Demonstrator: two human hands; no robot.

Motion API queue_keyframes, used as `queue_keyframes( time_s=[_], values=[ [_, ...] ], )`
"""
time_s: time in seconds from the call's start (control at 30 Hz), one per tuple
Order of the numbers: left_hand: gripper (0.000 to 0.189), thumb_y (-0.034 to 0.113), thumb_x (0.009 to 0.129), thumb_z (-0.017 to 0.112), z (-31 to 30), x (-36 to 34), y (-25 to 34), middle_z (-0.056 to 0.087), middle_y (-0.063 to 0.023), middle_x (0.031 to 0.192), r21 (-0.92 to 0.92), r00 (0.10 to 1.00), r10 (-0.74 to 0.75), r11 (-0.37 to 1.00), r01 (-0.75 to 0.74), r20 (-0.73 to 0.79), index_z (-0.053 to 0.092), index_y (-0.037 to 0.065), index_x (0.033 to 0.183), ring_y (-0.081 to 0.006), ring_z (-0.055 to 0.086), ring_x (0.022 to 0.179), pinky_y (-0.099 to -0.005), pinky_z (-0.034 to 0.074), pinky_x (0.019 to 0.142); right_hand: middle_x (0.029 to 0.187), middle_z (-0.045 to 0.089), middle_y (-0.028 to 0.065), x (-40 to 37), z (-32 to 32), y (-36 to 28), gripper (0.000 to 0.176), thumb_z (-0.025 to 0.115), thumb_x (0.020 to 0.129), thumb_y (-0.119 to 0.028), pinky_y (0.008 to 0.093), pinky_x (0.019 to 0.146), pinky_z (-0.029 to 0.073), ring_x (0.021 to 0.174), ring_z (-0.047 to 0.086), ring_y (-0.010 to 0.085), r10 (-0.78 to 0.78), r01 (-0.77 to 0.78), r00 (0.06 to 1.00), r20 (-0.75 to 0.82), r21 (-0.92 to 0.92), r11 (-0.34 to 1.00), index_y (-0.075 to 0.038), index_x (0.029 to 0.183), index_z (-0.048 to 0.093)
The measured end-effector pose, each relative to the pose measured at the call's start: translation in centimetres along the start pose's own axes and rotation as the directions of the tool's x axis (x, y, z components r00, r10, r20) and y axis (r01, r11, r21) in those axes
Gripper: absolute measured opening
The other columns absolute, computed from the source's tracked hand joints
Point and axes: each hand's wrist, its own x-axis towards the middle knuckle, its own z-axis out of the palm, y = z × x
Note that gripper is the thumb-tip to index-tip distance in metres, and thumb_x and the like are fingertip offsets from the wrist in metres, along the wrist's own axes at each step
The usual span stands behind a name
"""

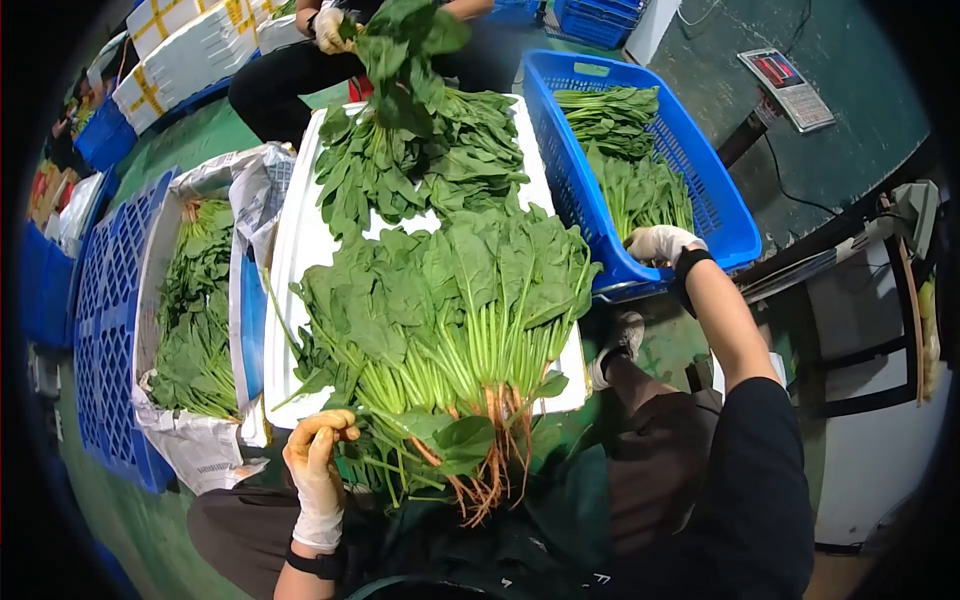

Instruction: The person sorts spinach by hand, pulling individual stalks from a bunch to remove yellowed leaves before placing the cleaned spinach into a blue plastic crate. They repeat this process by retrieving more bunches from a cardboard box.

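A large pile of spinach (450, 300) lies on the white foam lid (285, 350) before me, with its pale stems and reddish roots hanging over the near edge. My left hand (318, 470), in a whitish glove with stained fingertips, is held beside the lower left stems. Its fingers are curled in, and whatever they may hold is hidden. To the right, my gloved right hand (662, 243) reaches into the near end of a blue basket (715, 205). It grips the stem end of a spinach bunch (640, 190) there; its fingertips are partly hidden.
Across the lid, a co-worker's gloved hand (332, 32) holds up spinach leaves (400, 50) above more spinach (470, 150). At left, a paper-lined box (190, 435) of spinach rests on blue crates (105, 330). A digital scale (787, 90) stands beyond the basket.
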Motion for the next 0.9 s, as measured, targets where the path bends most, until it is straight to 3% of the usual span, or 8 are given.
queue_keyframes(
  time_s=[0.1, 0.2, 0.37, 0.4, 0.5, 0.63, 0.73, 0.9],
  values=[
    [0.022, 0.015, 0.087, 0.053, -0.7, -0.1, 0.2, 0.064, -0.0132, 0.089, 0.104, 0.999, 0.019, 0.994, -0.022, 0.026, 0.060, -0.005, 0.091, -0.0168, 0.059, 0.072, -0.0276, 0.047, 0.071, 0.114, 0.059, 0.0198, -1.9, -1.2, 0.6, 0.050, 0.066, 0.075, -0.027, 0.0352, 0.088, 0.047, 0.103, 0.059, 0.0302, 0.004, -0.004, 0.923, -0.384, 0.001, 1.000, -0.001, 0.116, 0.056],
    [0.020, 0.012, 0.088, 0.052, -0.1, -0.5, 1.1, 0.064, -0.0127, 0.089, 0.021, 1.000, 0.011, 1.000, -0.011, -0.005, 0.061, -0.006, 0.093, -0.0161, 0.059, 0.072, -0.0279, 0.048, 0.072, 0.092, 0.066, 0.0164, -9.2, -1.1, -2.2, 0.035, 0.064, 0.081, -0.026, 0.0314, 0.076, 0.050, 0.086, 0.064, 0.0243, -0.101, 0.450, 0.616, -0.781, 0.244, 0.859, 0.001, 0.103, 0.063],
    [0.018, 0.010, 0.088, 0.052, 0.5, -1.8, 2.1, 0.064, -0.0095, 0.087, -0.011, 0.999, -0.027, 1.000, 0.028, 0.047, 0.063, -0.004, 0.090, -0.0144, 0.059, 0.073, -0.0258, 0.046, 0.071, 0.068, 0.066, 0.0092, -21.3, 5.6, -13.3, 0.036, 0.064, 0.082, -0.035, 0.0291, 0.052, 0.049, 0.056, 0.061, 0.0125, -0.306, 0.501, 0.804, -0.510, 0.304, 0.810, 0.001, 0.080, 0.065],
    [0.018, 0.011, 0.088, 0.052, 0.7, -2.1, 2.4, 0.064, -0.0086, 0.086, 0.043, 0.998, -0.027, 0.999, 0.024, 0.060, 0.063, -0.004, 0.089, -0.0137, 0.059, 0.073, -0.0252, 0.046, 0.071, 0.062, 0.063, 0.0125, -24.3, 6.5, -16.2, 0.043, 0.062, 0.082, -0.040, 0.0319, 0.050, 0.049, 0.052, 0.062, 0.0152, -0.224, 0.386, 0.916, -0.333, 0.579, 0.718, 0.002, 0.074, 0.064],
    [0.013, 0.005, 0.086, 0.052, 1.4, -3.1, 3.0, 0.063, -0.0076, 0.088, 0.160, 0.985, 0.081, 0.982, -0.105, 0.153, 0.063, -0.003, 0.088, -0.0136, 0.058, 0.079, -0.0250, 0.045, 0.075, 0.060, 0.060, 0.0209, -21.9, 9.9, -18.6, 0.065, 0.058, 0.072, -0.060, 0.0392, 0.059, 0.050, 0.058, 0.062, 0.0349, -0.312, 0.459, 0.856, -0.412, 0.329, 0.825, 0.005, 0.067, 0.063],
    [0.057, 0.004, 0.065, 0.067, 2.8, -3.5, 3.2, 0.051, -0.0150, 0.122, 0.301, 0.787, 0.408, 0.763, -0.572, 0.463, 0.048, 0.003, 0.119, -0.0303, 0.044, 0.119, -0.0394, 0.035, 0.101, 0.065, 0.062, 0.0219, -19.3, 10.6, -20.4, 0.065, 0.065, 0.066, -0.060, 0.0384, 0.063, 0.051, 0.064, 0.063, 0.0346, -0.333, 0.464, 0.808, -0.486, 0.174, 0.869, 0.005, 0.069, 0.065],
    [0.070, 0.009, 0.064, 0.071, 3.5, -3.6, 3.0, 0.044, -0.0148, 0.132, 0.417, 0.683, 0.385, 0.576, -0.703, 0.620, 0.041, 0.005, 0.127, -0.0342, 0.034, 0.128, -0.0435, 0.026, 0.106, 0.072, 0.064, 0.0232, -18.6, 10.5, -20.1, 0.058, 0.072, 0.061, -0.055, 0.0370, 0.067, 0.052, 0.070, 0.064, 0.0354, -0.294, 0.411, 0.902, -0.318, 0.418, 0.810, 0.003, 0.070, 0.067],
    [0.073, 0.028, 0.066, 0.072, 4.7, -3.5, 1.9, 0.043, -0.0102, 0.132, 0.528, 0.649, 0.267, 0.406, -0.746, 0.713, 0.040, 0.009, 0.130, -0.0353, 0.030, 0.129, -0.0571, 0.016, 0.105, 0.077, 0.064, 0.0232, -21.4, 10.7, -21.7, 0.050, 0.070, 0.063, -0.044, 0.0404, 0.068, 0.052, 0.074, 0.064, 0.0359, -0.294, 0.348, 0.784, -0.547, -0.006, 0.937, 0.004, 0.075, 0.065]
  ],
)
